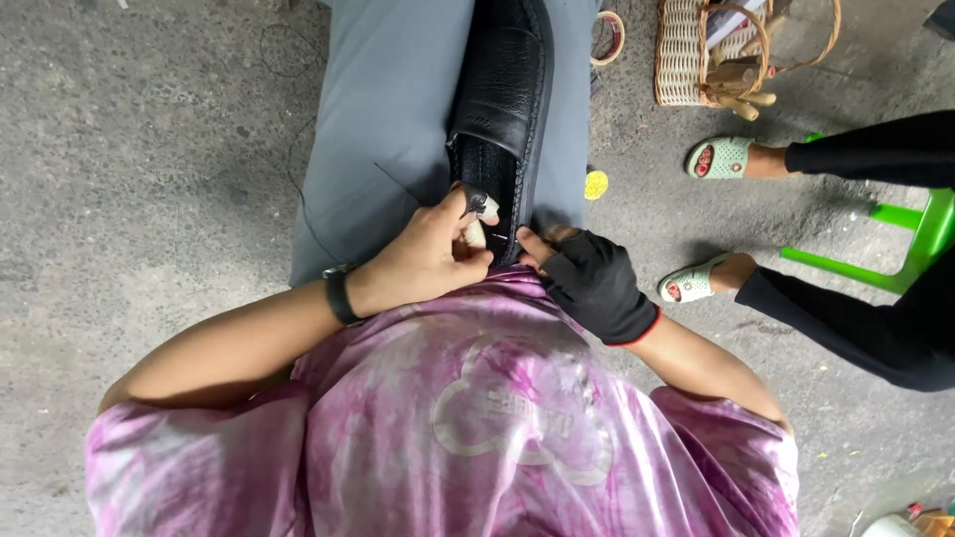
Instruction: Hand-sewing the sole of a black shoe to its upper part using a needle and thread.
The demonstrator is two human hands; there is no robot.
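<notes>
- The ground [139,149] is rough grey concrete, stained and cracked, filling the view from nine o'clock round to three.
- At one o'clock stands a pale woven wicker basket [686,50] with a looped cane handle; wooden-handled pieces poke out of its side. Just to its left lies a small ring of tape [609,38]; below that, at about two o'clock from the hands, sits a small round yellow disc [595,185] on the concrete.
- At three o'clock another person's feet in pale green sandals [720,157] rest beside a bright green plastic stool [920,234]; their legs are in black.
- A black grained-leather loafer [502,109] lies on the wearer's grey-trousered lap [388,119], toe toward twelve o'clock, heel end at the hands near the centre. Its rim shows a raised stitched seam.
- The left hand [423,261], bare with a dark wristband, is pinched shut on a small pale-handled tool [476,235] pressed against the shoe's heel edge.
- The right hand [587,278], in a black fingerless glove, grips the heel edge from four o'clock; the two hands nearly touch.
- A pink and white tie-dyed shirt [448,428] fills six o'clock.
</notes>
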